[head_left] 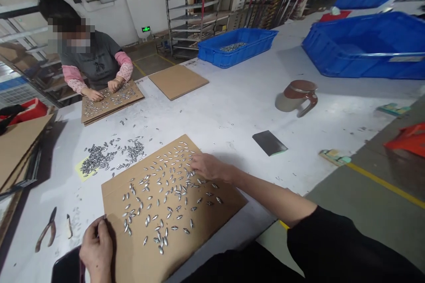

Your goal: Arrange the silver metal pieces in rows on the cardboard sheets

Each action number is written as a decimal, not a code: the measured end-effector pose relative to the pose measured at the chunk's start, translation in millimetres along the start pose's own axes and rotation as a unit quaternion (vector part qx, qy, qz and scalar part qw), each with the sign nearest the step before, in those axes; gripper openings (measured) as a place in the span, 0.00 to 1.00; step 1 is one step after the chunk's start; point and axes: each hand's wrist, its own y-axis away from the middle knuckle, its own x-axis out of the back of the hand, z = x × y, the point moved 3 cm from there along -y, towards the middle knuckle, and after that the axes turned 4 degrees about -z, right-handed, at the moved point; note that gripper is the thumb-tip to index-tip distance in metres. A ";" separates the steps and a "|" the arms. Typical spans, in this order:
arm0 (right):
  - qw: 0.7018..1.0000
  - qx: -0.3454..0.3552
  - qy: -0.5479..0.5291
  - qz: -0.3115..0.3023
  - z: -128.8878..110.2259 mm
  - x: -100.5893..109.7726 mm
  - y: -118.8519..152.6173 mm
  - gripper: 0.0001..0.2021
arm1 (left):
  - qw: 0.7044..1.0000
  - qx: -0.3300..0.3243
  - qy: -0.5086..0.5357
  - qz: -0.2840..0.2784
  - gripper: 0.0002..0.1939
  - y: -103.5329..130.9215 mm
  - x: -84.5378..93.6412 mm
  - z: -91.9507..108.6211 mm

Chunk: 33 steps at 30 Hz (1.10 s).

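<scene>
A brown cardboard sheet (133,199) lies on the white table, with many small silver oval pieces (161,250) spread over it. My right hand (209,167) is over the sheet's upper right part, fingers bent down among the pieces; whether a piece is between the fingertips is too small to tell. At the sheet's left edge, my left hand (97,245) is closed, thumb and forefinger pinched at the cardboard edge. Beyond the sheet, a loose heap of the same pieces (99,159) partly covers a yellow paper (83,170).
A person (96,62) works at another piece-covered cardboard (113,108). Around are a bare cardboard (177,80), blue bins (235,48), a brown mug (299,90), a dark block (269,142), pliers (48,230), a small pointed tool (69,226) and a phone (66,267).
</scene>
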 end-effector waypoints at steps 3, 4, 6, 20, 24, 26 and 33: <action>1.000 0.006 0.010 0.012 -3.3 -0.1 0.4 0.07 | 1.000 -0.008 -0.003 0.004 0.20 0.5 0.4 -1.3; 1.000 0.000 0.009 0.016 -4.1 0.9 1.4 0.06 | 1.000 -0.009 -0.006 0.005 0.20 0.6 0.6 -1.7; 0.999 -0.031 -0.007 0.026 -4.6 3.8 6.2 0.04 | 1.000 -0.012 -0.011 0.008 0.20 0.4 0.6 -2.5; 0.989 -0.131 -0.067 0.018 -6.5 -18.5 39.7 0.07 | 1.000 -0.010 -0.022 0.012 0.20 -3.5 -1.6 -2.4; 0.989 -0.123 -0.071 0.046 -7.5 -5.6 32.7 0.10 | 1.000 -0.005 -0.019 0.005 0.20 0.1 1.9 3.4; 0.988 -0.133 -0.060 0.053 -11.8 -1.2 25.3 0.11 | 1.000 -0.002 -0.012 0.000 0.19 1.5 2.7 4.8; 0.990 -0.125 -0.057 0.036 -21.5 -12.5 1.4 0.06 | 1.000 0.000 -0.002 -0.001 0.19 1.5 2.4 1.4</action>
